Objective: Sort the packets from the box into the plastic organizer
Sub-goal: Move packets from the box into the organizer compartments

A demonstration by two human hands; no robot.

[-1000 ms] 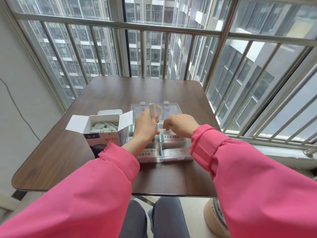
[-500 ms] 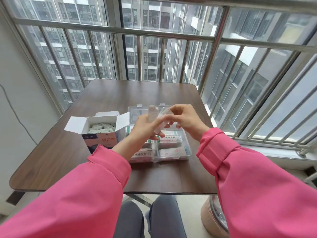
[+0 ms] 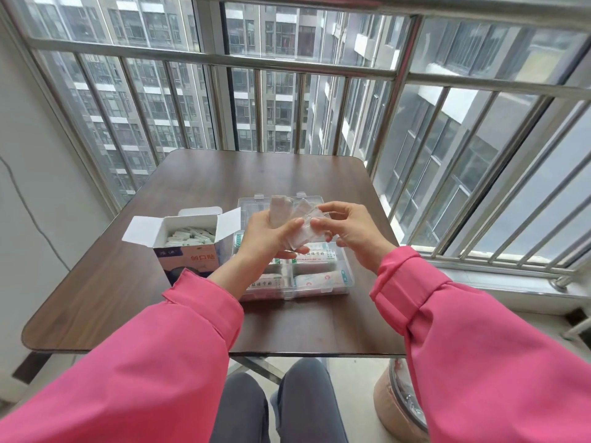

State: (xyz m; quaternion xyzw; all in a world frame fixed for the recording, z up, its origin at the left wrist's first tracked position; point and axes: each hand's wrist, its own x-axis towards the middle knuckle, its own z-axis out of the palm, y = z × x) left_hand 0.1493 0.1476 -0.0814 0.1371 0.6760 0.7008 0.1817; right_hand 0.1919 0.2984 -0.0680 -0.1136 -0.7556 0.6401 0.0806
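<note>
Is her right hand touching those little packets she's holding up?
Touching. The head view shows the right hand pinching the packets fanned in the left hand.

A dark wooden table carries an open box beside a plastic organizer.

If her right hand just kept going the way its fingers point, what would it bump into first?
The right hand points left, toward the packets it already touches, fanned in the left hand. Past those, probably the left hand itself, though depth is unclear.
</note>
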